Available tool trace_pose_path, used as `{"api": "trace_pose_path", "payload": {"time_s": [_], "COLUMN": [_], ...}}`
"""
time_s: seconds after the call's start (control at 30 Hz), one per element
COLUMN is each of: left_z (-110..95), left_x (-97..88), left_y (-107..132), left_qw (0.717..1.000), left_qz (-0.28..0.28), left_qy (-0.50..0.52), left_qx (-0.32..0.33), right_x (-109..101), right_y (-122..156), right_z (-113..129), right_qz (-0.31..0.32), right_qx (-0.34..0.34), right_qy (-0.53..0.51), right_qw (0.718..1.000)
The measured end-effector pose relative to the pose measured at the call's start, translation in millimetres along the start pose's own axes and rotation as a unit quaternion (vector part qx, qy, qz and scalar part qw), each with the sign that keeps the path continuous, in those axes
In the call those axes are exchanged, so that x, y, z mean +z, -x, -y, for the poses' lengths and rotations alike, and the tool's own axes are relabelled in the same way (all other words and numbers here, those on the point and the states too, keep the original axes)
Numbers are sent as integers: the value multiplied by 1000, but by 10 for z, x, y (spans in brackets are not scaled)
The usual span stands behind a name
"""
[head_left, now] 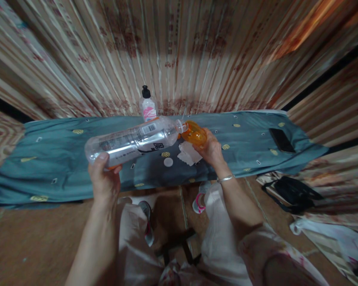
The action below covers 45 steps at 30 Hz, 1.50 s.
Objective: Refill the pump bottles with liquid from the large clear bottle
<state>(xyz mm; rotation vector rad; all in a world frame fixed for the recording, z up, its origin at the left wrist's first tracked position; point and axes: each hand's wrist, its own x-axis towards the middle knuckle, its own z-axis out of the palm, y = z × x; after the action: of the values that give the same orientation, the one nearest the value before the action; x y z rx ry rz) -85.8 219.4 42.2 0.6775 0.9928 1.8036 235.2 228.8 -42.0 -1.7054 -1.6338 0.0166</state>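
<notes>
My left hand point(104, 176) is closed around the base end of a large transparent plastic bottle point(131, 141), which lies almost level in the air, its uncapped mouth pointing right. That mouth meets an orange see-through cup point(194, 134) gripped by my right hand point(212, 149); whether it sits inside the rim or just against it I cannot tell. Any liquid passing between them is not visible. Below the bottle's neck, a round white cap point(168, 162) and a crumpled white tissue point(189, 154) lie on the cloth. Behind stands a bottle with a black top and pink label point(149, 107).
A teal patterned cloth point(62, 155) covers the long narrow table. A dark phone point(281, 140) lies at its right end. Pleated curtains point(167, 59) hang close behind. On the floor to the right are a black bag point(298, 192) and a white bag point(331, 234).
</notes>
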Motion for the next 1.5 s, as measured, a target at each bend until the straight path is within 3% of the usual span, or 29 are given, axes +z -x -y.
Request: {"api": "trace_pose_path", "payload": {"time_s": [0.5, 0.93, 1.37, 1.5], "left_z": [-16, -6, 20, 7], "left_x": [9, 5, -28, -11], "left_y": [-1, 8, -5, 2], "left_qw": [1000, 1000, 1000, 1000], "left_qz": [-24, 10, -22, -4], "left_qy": [-4, -10, 5, -1], "left_qx": [-10, 13, -5, 4], "right_x": [-17, 3, -18, -11], "right_y": [-3, 0, -1, 0], "right_z": [17, 3, 18, 16], "right_qz": [0, -1, 2, -1], "right_qx": [-3, 0, 2, 2], "right_qy": [-1, -6, -5, -7], "right_qw": [1000, 1000, 1000, 1000]}}
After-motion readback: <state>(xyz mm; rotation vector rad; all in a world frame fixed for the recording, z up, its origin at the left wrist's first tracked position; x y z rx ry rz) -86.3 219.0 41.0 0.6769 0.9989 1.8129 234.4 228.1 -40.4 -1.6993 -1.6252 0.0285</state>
